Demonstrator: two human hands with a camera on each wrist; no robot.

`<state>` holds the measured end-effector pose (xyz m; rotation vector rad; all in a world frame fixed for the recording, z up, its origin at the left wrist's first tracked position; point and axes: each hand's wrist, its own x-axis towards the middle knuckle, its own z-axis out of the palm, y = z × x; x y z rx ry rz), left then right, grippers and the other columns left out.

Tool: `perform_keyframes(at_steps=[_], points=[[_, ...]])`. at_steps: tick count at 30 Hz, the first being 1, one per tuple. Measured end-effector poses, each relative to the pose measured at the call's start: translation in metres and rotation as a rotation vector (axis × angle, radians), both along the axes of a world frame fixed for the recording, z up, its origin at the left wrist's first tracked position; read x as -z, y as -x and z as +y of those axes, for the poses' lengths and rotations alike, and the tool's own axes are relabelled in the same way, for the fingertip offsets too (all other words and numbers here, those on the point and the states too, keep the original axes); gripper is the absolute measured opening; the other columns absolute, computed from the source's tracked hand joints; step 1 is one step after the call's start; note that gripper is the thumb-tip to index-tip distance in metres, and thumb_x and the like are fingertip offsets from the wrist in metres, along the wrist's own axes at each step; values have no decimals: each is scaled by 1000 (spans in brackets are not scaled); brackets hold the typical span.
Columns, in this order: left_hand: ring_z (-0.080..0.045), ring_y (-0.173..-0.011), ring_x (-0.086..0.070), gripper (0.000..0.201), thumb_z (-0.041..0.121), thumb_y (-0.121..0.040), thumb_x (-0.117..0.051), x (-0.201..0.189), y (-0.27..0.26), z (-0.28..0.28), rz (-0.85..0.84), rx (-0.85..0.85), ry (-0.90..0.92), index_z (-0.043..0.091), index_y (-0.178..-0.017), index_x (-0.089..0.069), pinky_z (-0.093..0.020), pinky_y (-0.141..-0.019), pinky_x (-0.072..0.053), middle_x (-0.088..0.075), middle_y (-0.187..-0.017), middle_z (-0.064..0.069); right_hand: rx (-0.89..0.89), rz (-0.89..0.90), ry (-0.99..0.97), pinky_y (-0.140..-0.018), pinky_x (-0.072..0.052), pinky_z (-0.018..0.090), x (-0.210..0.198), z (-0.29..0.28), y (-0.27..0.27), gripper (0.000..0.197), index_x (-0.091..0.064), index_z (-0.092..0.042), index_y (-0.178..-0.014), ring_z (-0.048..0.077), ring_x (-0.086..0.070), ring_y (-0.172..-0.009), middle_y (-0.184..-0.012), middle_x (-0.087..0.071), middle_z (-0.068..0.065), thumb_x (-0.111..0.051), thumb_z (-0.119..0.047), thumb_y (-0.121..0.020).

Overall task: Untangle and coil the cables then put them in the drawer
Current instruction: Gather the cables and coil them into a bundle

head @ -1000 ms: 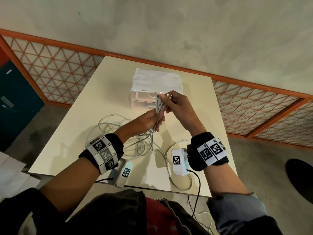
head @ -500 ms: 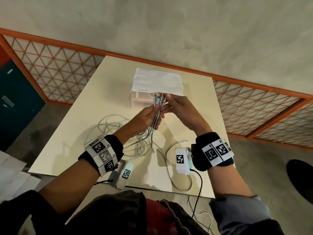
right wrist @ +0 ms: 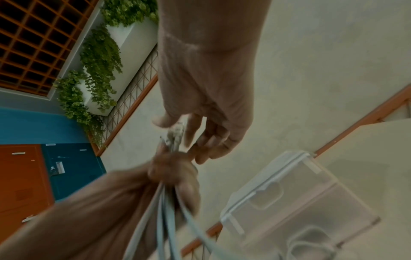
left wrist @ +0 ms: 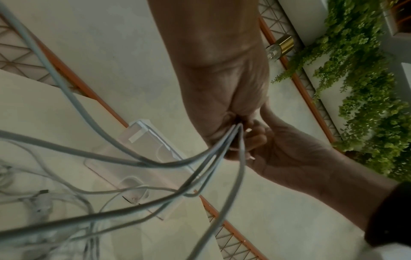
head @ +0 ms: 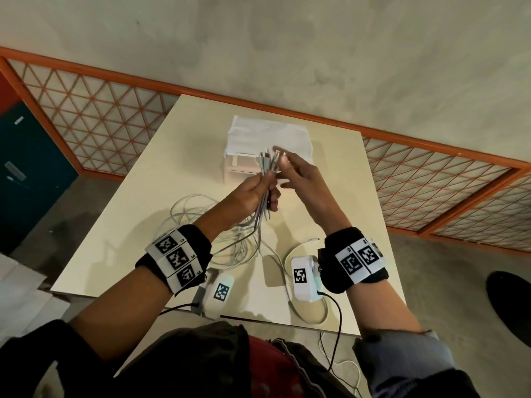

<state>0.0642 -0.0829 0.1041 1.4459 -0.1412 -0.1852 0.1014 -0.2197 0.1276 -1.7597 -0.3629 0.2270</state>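
My left hand (head: 255,191) grips a bundle of several white cables (head: 265,168) just below their connector ends, held above the table. The same grip shows in the left wrist view, where the cables (left wrist: 222,149) fan out of my fist (left wrist: 222,105). My right hand (head: 296,170) is beside the connector tips with fingers (right wrist: 191,126) loosely spread, touching the ends without clasping them. The rest of the cables lie tangled (head: 201,216) on the table. A small translucent drawer box (head: 244,169) stands behind my hands under a white cloth (head: 267,133).
One more white cable (head: 287,254) loops at the front right of the beige table (head: 161,173), its plug near my right wrist. The table's front edge is close to my body. An orange lattice railing (head: 431,179) runs behind and to both sides.
My right hand has let go of the connector ends and spread its fingers. My left hand has slid up the bundle and now holds it just under the tips.
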Motion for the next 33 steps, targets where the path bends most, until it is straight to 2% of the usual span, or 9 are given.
perform_keyframes(at_steps=[3,6,8,10,16,22,26,29,33], points=[[-5,-50,-48,35,28,-103,-23,-10,-7,1,-36,-75,102,13,-81,-45,-18,-59,-44,-46,-57,4,-178,156,-16,-94,-47,24,13,6,8,76,-25,-15,-147,4,-61,-100,-112,-60,-4,-65,-30,-85],[-5,-45,-40,37,33,-102,-23,-22,-13,6,0,-65,265,14,-76,-39,-19,-54,-44,-39,-51,10,-386,196,171,-100,-46,26,19,14,15,39,-61,-9,-116,9,-64,-104,-108,-69,3,-73,-19,-81],[-3,-42,-32,38,34,-102,-21,-27,-15,10,2,-59,322,15,-74,-38,-17,-47,-38,-33,-51,11,-416,145,254,-95,-49,29,18,19,15,12,-69,-8,-80,15,-69,-86,-77,-72,5,-68,-19,-86],[-1,-39,-27,40,36,-102,-20,-31,-15,14,-9,-78,331,16,-72,-37,-15,-41,-30,-29,-50,12,-401,100,321,-87,-49,32,19,23,10,31,-63,-12,-61,20,-69,-74,-58,-64,2,-65,-27,-88],[1,-37,-22,42,36,-102,-14,-49,-15,34,-95,-177,301,17,-70,-33,-13,-35,-19,-29,-45,14,-282,-26,487,-60,-38,23,48,7,-1,37,-73,-4,-70,9,-48,-54,-62,-67,14,-72,-38,-81],[-2,-38,-22,41,35,-103,-24,-36,-6,44,-170,-230,-32,18,-66,-34,-16,-37,-20,-29,-46,12,-12,13,393,-43,-28,19,51,-8,-14,42,-55,-8,-47,1,-35,-35,-38,-45,-3,-75,-25,-80],[-5,-43,-25,39,27,-74,-78,-20,-4,50,-193,-219,-363,20,-61,-42,-21,-44,-22,-29,-52,9,-16,-85,406,-40,-19,17,33,-5,-18,57,-36,-20,-37,4,-23,-35,-33,-25,-10,-72,-8,-79],[-5,-41,-29,35,26,-57,-89,-11,-6,49,-85,-76,-540,17,-78,-63,-22,-44,-23,-38,-51,7,-69,-152,479,-44,-20,23,15,2,-19,39,-48,-5,-44,7,-24,-39,-41,-29,-5,-72,-7,-74],[0,-43,-50,23,29,-68,-83,-8,-12,44,-6,-37,-696,14,-72,-66,-17,-52,-38,-59,-57,4,-69,-174,517,-41,-28,16,3,8,-20,19,-70,-3,-61,6,-33,-36,-42,-44,-2,-79,-16,-70]])
